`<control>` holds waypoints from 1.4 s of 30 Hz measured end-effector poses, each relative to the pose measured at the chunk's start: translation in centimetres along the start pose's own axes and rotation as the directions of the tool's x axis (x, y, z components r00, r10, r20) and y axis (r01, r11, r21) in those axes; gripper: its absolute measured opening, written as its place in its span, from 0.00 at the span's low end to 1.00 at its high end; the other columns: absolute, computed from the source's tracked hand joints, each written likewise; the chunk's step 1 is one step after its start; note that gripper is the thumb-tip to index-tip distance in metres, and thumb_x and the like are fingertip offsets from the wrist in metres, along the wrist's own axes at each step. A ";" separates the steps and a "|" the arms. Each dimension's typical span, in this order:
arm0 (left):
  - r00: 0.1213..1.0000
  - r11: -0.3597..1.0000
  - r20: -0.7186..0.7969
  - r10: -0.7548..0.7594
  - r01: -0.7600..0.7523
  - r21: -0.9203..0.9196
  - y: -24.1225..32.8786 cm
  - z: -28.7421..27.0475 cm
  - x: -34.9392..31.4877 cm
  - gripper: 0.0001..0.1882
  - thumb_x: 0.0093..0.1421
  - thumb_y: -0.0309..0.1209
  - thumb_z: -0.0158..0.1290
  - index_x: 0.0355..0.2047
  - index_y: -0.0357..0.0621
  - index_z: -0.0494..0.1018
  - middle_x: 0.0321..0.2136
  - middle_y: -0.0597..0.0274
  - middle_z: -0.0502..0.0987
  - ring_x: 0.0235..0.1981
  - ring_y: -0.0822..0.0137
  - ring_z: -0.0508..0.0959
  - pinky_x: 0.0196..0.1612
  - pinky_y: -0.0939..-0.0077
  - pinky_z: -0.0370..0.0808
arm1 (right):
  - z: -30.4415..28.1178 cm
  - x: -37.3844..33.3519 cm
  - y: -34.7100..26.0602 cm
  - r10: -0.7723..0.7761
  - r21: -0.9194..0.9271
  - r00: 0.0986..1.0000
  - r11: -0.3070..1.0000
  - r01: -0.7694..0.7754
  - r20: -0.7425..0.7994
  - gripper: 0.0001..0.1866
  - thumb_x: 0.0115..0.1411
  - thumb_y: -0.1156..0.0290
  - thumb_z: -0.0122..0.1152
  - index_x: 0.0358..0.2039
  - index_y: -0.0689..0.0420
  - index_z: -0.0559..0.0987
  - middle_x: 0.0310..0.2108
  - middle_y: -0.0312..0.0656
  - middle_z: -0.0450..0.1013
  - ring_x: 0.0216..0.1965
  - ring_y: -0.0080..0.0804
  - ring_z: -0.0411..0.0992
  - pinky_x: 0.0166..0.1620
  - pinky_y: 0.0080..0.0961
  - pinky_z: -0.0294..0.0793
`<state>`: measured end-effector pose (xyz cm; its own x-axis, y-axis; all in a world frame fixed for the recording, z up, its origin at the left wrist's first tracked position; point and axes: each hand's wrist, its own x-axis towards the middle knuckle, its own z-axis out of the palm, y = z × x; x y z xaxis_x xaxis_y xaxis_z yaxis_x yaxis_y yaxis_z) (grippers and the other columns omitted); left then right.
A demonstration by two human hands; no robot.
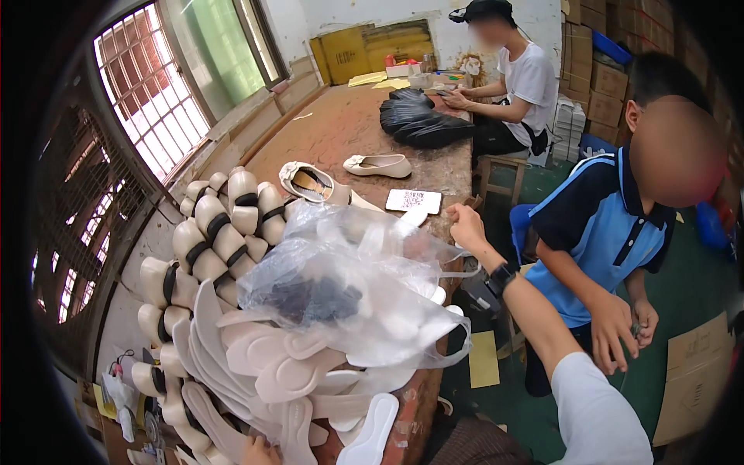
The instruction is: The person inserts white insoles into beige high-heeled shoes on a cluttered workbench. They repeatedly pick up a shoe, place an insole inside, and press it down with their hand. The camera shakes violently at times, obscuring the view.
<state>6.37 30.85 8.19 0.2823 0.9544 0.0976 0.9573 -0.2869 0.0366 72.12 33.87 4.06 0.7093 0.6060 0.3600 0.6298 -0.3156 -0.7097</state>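
My right hand [466, 227] is over the table's right edge, fingers loosely bent, with nothing visible in them. It is beside a white card with a printed square code [414, 201] and close to the clear plastic bag [387, 287]. Something dark shows through the bag, which lies over pale insoles. Only part of my left hand [260, 451] enters at the lower edge, against the insoles [296, 434]; its grip is hidden. Two beige flat shoes, one with a flower trim [310, 183] and one plain-looking [377, 165], sit beyond the bag.
Beige shoe parts with black bands [213, 225] are piled along the left. A black plastic bag [425, 120] lies farther back, before a seated person [527, 81]. Another person in a blue shirt [601, 232] stands close on the right. Cardboard [694, 372] rests on the green floor.
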 end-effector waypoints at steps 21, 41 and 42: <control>0.734 0.440 0.364 0.573 0.099 -0.893 25.6 -0.7 -0.6 0.32 0.59 0.24 0.48 0.63 0.38 0.54 0.25 0.51 0.78 0.25 0.51 0.80 0.31 0.62 0.77 | 7.9 14.0 0.6 -0.027 -0.471 0.814 0.805 0.362 0.580 0.54 0.29 0.52 0.81 0.60 0.52 0.68 0.50 0.57 0.67 0.51 0.57 0.72 0.51 0.43 0.74; 0.762 0.535 0.386 0.520 0.062 -0.842 34.7 6.4 2.4 0.11 0.59 0.25 0.51 0.43 0.40 0.72 0.41 0.50 0.79 0.32 0.45 0.80 0.37 0.60 0.77 | -2.4 -3.3 -3.3 -0.056 0.099 0.998 0.994 0.052 0.035 0.14 0.58 0.63 0.64 0.22 0.60 0.79 0.19 0.44 0.75 0.24 0.32 0.75 0.29 0.30 0.70; 0.827 0.369 0.265 0.496 0.075 -0.926 34.6 6.6 2.5 0.11 0.63 0.27 0.50 0.45 0.36 0.70 0.35 0.48 0.81 0.31 0.54 0.82 0.34 0.67 0.78 | -4.1 -5.9 -3.4 0.007 0.183 0.999 0.983 -0.015 0.043 0.16 0.59 0.64 0.63 0.18 0.61 0.78 0.17 0.42 0.74 0.21 0.27 0.73 0.27 0.26 0.69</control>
<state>40.57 23.86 3.19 0.7249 0.6690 -0.1644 0.3162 -0.1111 0.9422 67.14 28.38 6.86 0.6992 0.6349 0.3287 0.5510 -0.1856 -0.8136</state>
